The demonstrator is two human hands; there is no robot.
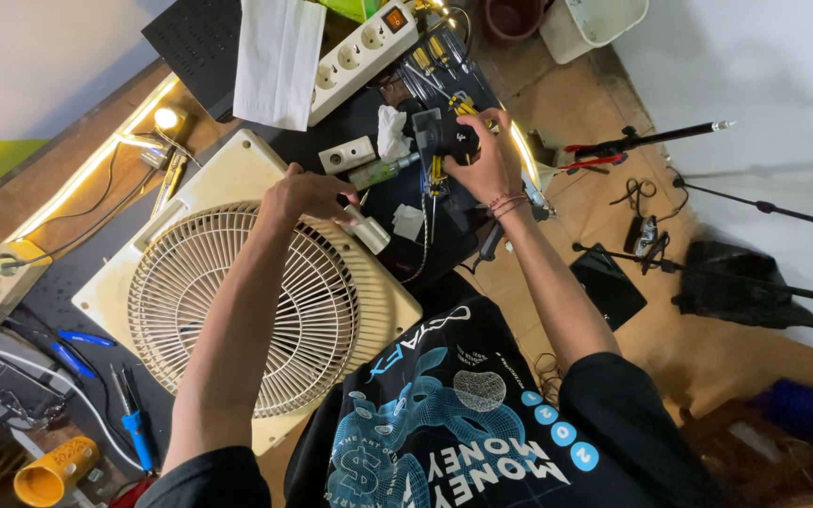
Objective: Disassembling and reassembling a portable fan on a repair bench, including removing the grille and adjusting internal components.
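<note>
Yellow perforated cup (49, 473): lay at the lower left corner, mouth toward the frame edge.
Blue-handled pliers (134, 414): lay just right of the cup, beside the fan.
Box fan (237, 292): cream plastic housing with a round grille, lay flat across the centre left of the bench; judged light but bulky, its thin grille ribs fragile, best gripped by the solid outer frame.
Left hand (308, 195): closed loosely at the fan's upper corner, fingers on a small pale cylinder (367, 230) resting there.
White folded paper (278, 56): rectangular sheet, top centre, no print readable.
Power strip (361, 58): long white bar with round sockets and an orange switch, top centre.
Right hand (489, 160): curled tightly around a black tool (444, 139), upper centre.
Screwdriver set (444, 66): yellow-and-black handles in a dark case, just above that hand.
Black stand (651, 141): thin rod, red clip, upper right over the tiled floor.
</note>
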